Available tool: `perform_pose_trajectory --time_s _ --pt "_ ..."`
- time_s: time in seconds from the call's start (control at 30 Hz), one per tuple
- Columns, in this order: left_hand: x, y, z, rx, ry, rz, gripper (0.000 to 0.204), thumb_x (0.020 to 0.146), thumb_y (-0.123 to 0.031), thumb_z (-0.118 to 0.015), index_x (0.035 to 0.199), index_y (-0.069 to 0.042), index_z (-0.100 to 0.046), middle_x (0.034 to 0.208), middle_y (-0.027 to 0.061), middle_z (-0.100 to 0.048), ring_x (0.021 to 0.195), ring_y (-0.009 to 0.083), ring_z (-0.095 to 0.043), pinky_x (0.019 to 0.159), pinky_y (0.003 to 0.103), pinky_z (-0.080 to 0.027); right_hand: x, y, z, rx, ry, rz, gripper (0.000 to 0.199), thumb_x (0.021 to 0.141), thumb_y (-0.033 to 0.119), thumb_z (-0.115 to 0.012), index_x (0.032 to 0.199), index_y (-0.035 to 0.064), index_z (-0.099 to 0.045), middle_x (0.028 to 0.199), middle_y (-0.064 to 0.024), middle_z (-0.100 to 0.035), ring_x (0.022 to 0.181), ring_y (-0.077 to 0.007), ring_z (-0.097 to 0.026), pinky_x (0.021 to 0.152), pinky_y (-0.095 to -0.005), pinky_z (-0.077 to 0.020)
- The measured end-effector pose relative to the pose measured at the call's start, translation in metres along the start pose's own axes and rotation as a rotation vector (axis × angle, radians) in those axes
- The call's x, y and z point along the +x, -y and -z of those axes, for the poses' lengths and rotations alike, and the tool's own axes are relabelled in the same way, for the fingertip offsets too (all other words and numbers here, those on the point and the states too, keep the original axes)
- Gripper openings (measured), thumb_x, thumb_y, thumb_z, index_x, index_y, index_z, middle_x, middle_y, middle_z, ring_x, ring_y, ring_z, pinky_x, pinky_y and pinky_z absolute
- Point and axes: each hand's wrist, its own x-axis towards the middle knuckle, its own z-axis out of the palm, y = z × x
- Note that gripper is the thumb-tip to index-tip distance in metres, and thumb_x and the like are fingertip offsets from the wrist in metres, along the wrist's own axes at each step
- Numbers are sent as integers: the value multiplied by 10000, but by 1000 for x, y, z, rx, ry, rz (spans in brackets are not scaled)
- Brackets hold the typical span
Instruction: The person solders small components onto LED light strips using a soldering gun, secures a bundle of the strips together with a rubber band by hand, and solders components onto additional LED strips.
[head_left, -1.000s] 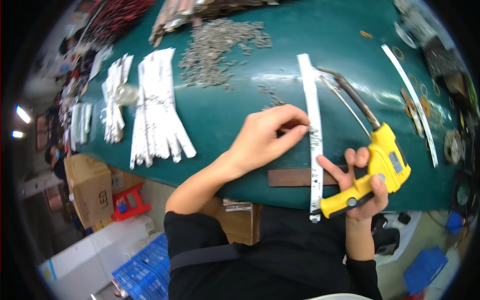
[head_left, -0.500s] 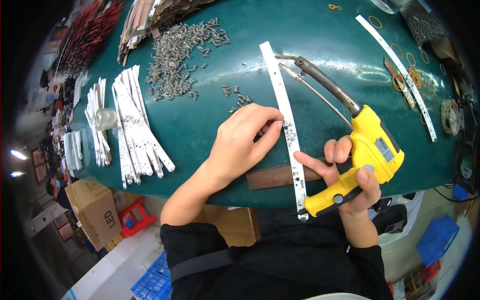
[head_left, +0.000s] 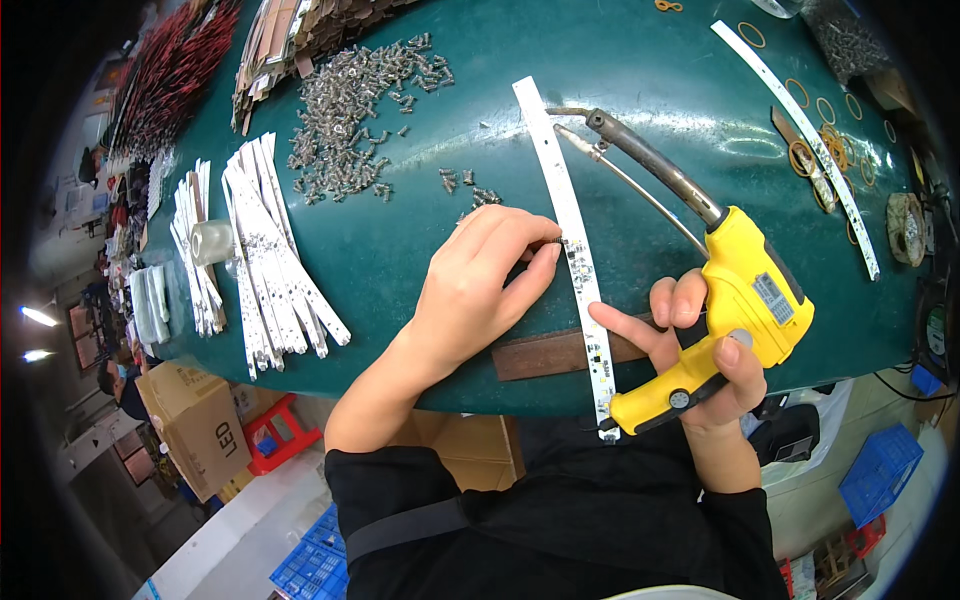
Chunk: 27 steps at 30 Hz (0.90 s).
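Note:
A long white LED circuit strip (head_left: 560,175) lies across the green table in front of me, small components along its nearer half. My left hand (head_left: 488,285) is closed in a pinch at the strip's left edge; a tiny dark piece shows at its fingertips, too small to name. My right hand (head_left: 700,350) is wrapped round a yellow soldering gun (head_left: 757,290), its index fingertip touching the strip's right edge. The gun's metal barrel and thin solder feed tube reach forward to beside the strip's far part. A brown flat bar (head_left: 540,358) lies crosswise under the strip.
Small metal parts (head_left: 340,125) are heaped at the far left, several strays nearer. White strips (head_left: 265,240) lie stacked on the left beside a clear cylinder (head_left: 211,242). Another white strip (head_left: 800,140) and rubber bands (head_left: 800,157) lie right. Red wires (head_left: 175,75) fill the far-left corner.
Both hands and the soldering gun stay nearly in place. The strip's far end sits slightly farther left, and a dark piece now shows at my left fingertips.

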Motion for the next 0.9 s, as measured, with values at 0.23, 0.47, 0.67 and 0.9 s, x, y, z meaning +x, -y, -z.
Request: perform_pose_trajectory --time_s 0.23,0.47,0.67,0.9 --pt "-1 4 -3 164 -29 -208 236 703 13 -735 920 -17 -646 816 72 -611 723 232 -610 619 316 -508 0 -1 1 3 10 -2 461 784 210 -611 1123 -79 -491 990 -139 -515 1023 -248 -508 1074 -620 -359" --pt "-4 -6 -8 320 1 -270 290 687 62 -739 959 -4 -663 823 79 -608 676 224 -588 582 325 -484 0 0 2 -22 1 -6 446 776 229 -616 1085 -74 -507 989 -140 -509 1022 -247 -505 1082 -608 -354" --pt "-3 -2 -9 308 -11 -238 273 705 43 -732 960 -7 -647 837 85 -585 724 237 -591 616 334 -488 -2 0 3 -39 38 24 488 778 216 -621 1148 -56 -453 994 -125 -497 1008 -236 -497 1079 -628 -343" --pt "-6 0 -4 120 -18 -157 255 729 8 -731 959 -17 -626 880 100 -593 792 269 -599 693 349 -497 -28 35 -19 -214 -138 42 671 711 207 -679 1255 -82 -413 864 -153 -547 698 -236 -578 632 -340 -542"
